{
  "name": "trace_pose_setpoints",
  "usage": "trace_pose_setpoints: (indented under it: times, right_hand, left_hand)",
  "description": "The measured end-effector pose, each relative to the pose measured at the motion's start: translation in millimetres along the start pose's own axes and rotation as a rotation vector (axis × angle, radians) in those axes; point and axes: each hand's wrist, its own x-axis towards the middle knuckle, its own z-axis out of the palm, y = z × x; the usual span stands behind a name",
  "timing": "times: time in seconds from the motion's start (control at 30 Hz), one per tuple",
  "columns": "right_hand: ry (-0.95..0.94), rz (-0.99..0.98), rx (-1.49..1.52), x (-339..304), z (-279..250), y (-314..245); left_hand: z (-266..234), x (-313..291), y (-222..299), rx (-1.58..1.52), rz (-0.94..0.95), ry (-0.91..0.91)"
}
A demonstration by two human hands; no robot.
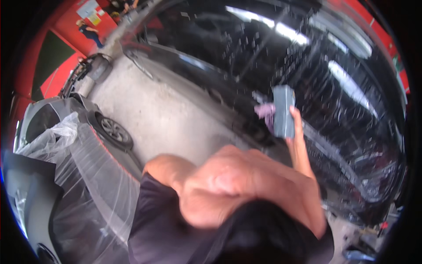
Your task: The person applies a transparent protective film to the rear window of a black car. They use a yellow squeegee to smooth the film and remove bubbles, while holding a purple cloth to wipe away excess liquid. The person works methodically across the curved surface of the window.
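My right hand (297, 125) grips a grey rectangular block (284, 111) by its right side and lower end, fingers along its edge. The block is held up over the dark, glossy car body (228, 53). Beside its left face shows a crumpled purple piece (265, 111), partly hidden and blurred; whether it touches the block I cannot tell. Across the lower middle, close to the camera, lies a motion-smeared mass of bare skin (228, 176), my left arm and perhaps my left hand (220, 169). Its fingers cannot be made out.
White streaks and reflections cover the dark car. At left, a grey car (57, 110) carries clear plastic sheeting (96, 171), with a loose dark panel (33, 189) by it. Pale concrete floor (162, 110) runs between the cars. A person (89, 32) stands far back by a red wall.
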Motion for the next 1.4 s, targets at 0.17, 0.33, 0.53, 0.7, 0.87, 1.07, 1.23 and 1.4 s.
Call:
trace_pose_setpoints:
  times: [0.17, 0.33, 0.53, 0.7, 0.87, 1.07, 1.23, 1.4]
  right_hand:
    - [0.073, 0.049, -0.083, -8.7, -0.7, 10.0]
    - [-0.028, 0.063, 0.037, -30.0, 3.8, 4.7]
    - [0.025, -0.026, -0.010, -33.8, 5.0, -4.6]
    - [0.017, -0.032, -0.017, -18.1, 16.0, 3.7]
    - [0.062, -0.092, -0.036, -5.2, 28.9, 7.2]
    - [0.071, -0.179, -0.016, 16.0, 50.5, 11.0]
    - [-0.046, -0.279, -0.149, 34.8, 126.5, 15.2]
    - [-0.085, -0.269, -0.199, 89.6, 211.5, 64.8]
  left_hand:
    - [61.4, -5.0, -8.9, -0.012, 0.075, 0.171]
    - [78.3, 1.1, -20.2, 0.027, 0.160, 0.277]
    - [93.9, 18.3, -14.4, 0.151, 0.265, 0.521]
    - [57.7, 14.0, -11.3, 0.462, 0.510, 0.208]
    - [41.8, -5.1, -8.0, 0.418, 0.492, 0.176]
    - [-107.0, -41.4, 20.7, 0.851, -0.054, -0.128]
    - [-248.7, -87.9, -33.2, 0.490, -0.475, 0.835]
    - [-317.7, -95.6, -14.1, -0.049, -0.269, 0.800]
